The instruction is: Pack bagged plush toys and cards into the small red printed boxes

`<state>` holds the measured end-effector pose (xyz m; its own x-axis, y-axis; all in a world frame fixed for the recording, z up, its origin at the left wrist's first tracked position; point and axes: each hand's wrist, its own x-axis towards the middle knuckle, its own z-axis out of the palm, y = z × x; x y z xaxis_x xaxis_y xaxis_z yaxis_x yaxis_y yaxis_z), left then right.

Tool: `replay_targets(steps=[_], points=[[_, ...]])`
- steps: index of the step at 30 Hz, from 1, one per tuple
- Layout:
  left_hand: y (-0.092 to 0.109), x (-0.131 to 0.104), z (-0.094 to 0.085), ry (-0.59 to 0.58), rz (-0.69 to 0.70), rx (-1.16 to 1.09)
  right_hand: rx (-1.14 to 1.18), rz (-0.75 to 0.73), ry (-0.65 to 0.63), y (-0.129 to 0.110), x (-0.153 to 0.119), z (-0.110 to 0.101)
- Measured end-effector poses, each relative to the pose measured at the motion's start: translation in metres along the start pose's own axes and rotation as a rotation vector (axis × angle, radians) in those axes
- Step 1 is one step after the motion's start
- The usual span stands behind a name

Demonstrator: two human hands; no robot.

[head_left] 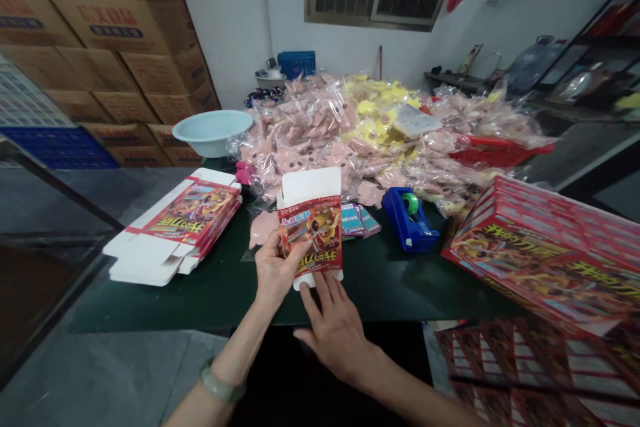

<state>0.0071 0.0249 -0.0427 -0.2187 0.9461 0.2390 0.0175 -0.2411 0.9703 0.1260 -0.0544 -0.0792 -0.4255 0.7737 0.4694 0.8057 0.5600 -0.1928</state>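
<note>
Under your left hand (275, 269) and right hand (341, 332) is the dark green bench (395, 293); ahead of both, a pile of bagged pink and yellow toys (307, 123). Stacked red boxes (545, 260) stand right of your right hand, white-flapped cartons (193, 213) left of your left. Your left hand pinches the red carton (327, 220) between thumb and fingers; your right, thumb spread away, puts fingertips to its bottom flap. Ahead-right of your right hand sits a blue tape dispenser (406, 225); more nearly straight ahead, small cards (369, 219).

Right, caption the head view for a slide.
Left hand grips a red box, right hand at its lower end, bagged pink toys piled behind.
</note>
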Motion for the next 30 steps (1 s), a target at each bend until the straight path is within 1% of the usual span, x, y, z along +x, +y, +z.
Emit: replay_targets(steps=[1,2,4,6,7,8,10,12,15,17,20,22,25,27,28,30], points=[[0.001,0.000,-0.001,-0.002,0.006,0.005,0.049,-0.016,0.025,0.003,0.001,-0.005],[0.003,0.000,-0.003,-0.003,0.013,0.010,0.114,-0.029,0.089,0.007,0.003,-0.013],[0.008,-0.002,-0.009,-0.006,0.029,0.016,0.229,-0.009,0.306,0.018,0.010,-0.037],[0.014,-0.006,-0.018,-0.022,0.059,0.037,0.271,0.063,0.519,0.029,0.020,-0.059],[0.015,-0.008,-0.022,-0.039,0.083,0.060,0.284,0.105,0.578,0.033,0.027,-0.067],[0.016,-0.009,-0.026,-0.057,0.106,0.087,0.319,0.140,0.597,0.036,0.034,-0.071],[0.012,-0.009,-0.031,-0.081,0.138,0.132,0.439,0.184,0.578,0.040,0.047,-0.069],[0.005,-0.006,-0.032,-0.075,0.137,0.140,0.549,0.197,0.578,0.042,0.058,-0.058],[-0.006,-0.001,-0.030,-0.063,0.134,0.141,0.597,0.179,0.538,0.047,0.069,-0.043],[-0.007,0.000,-0.029,-0.074,0.138,0.145,0.582,0.134,0.464,0.051,0.070,-0.042],[0.000,-0.001,-0.029,-0.079,0.140,0.111,0.567,0.063,0.404,0.056,0.068,-0.049],[0.009,0.000,-0.030,-0.034,0.208,0.083,0.557,0.014,0.381,0.056,0.065,-0.056],[0.024,0.002,-0.030,0.059,0.427,0.117,0.507,-0.055,0.361,0.051,0.062,-0.063],[0.031,0.004,-0.028,0.057,0.564,0.165,0.488,-0.075,0.388,0.050,0.063,-0.066],[0.034,0.004,-0.027,0.035,0.598,0.182,0.493,-0.074,0.413,0.050,0.064,-0.068],[0.037,0.004,-0.023,0.004,0.597,0.182,0.528,-0.036,0.469,0.051,0.067,-0.070]])
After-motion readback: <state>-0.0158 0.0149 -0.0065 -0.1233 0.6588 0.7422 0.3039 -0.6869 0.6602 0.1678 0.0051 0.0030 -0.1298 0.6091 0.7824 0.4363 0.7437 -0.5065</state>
